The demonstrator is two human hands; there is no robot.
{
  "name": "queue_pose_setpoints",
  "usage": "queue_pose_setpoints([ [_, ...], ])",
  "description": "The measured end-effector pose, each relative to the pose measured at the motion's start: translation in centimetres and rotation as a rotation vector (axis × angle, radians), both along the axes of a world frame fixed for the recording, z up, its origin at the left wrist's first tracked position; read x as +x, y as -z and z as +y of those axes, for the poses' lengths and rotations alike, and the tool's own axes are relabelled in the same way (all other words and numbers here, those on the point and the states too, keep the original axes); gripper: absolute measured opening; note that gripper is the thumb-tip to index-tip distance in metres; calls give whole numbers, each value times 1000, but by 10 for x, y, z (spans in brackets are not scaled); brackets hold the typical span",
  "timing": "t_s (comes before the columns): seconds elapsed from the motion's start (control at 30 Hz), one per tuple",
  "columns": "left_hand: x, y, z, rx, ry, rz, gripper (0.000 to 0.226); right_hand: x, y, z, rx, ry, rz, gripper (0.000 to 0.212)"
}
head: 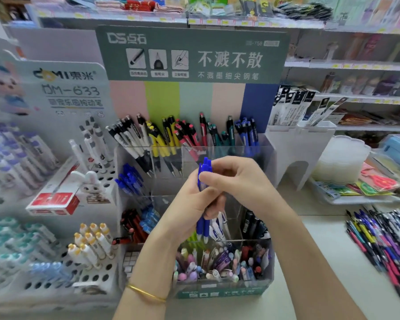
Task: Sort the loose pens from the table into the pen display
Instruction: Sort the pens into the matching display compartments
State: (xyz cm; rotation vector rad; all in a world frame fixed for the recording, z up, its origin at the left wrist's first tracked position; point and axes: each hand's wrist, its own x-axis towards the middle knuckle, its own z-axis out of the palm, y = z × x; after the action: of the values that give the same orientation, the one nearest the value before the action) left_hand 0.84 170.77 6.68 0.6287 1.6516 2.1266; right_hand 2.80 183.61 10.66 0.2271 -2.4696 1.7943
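My left hand (189,204) grips a small bundle of blue pens (202,228) upright, tips down, in front of the clear tiered pen display (267,158). My right hand (236,179) pinches the blue caps at the top of that bundle. The display's back row holds white, yellow, red, green and blue pens (246,132) in separate compartments. A pile of loose pens (383,236) in mixed colours lies on the table at the right.
A white holed rack with pens (90,255) and a red box (53,202) stand left of the display. A white stand (298,148) and a tray of scissors (365,188) sit at the right. Store shelves run behind.
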Motion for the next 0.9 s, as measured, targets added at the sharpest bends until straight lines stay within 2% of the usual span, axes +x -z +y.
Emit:
queue_pose_setpoints([
  [0.17,0,5,-42,-40,-60,8,20,-20,5,-36,-14,-192,-88,11],
  [0.27,-2,8,-66,-43,-81,-29,21,-29,6,-57,2,-250,-91,2],
  [0.33,-3,10,-81,-38,-134,-71,25,-37,5,-67,-37,-179,-25,3],
  [0.43,-3,16,-101,-25,-250,-152,24,-48,-1,-73,-166,53,178,13],
  [0.5,-2,20,-112,-21,-328,-205,24,-54,-3,-75,-176,209,319,16],
  [0.6,-2,25,-123,-18,-403,-249,26,-60,4,-88,16,371,476,7],
  [0.67,-1,26,-126,-13,-420,-260,25,-62,13,-103,141,407,521,10],
  [0.73,0,26,-128,-16,-413,-264,24,-67,24,-117,296,378,469,15],
  [0.83,3,26,-132,-44,-388,-256,21,-78,40,-132,602,297,295,20],
  [0.9,5,27,-134,-83,-365,-247,20,-83,44,-134,640,259,205,19],
])
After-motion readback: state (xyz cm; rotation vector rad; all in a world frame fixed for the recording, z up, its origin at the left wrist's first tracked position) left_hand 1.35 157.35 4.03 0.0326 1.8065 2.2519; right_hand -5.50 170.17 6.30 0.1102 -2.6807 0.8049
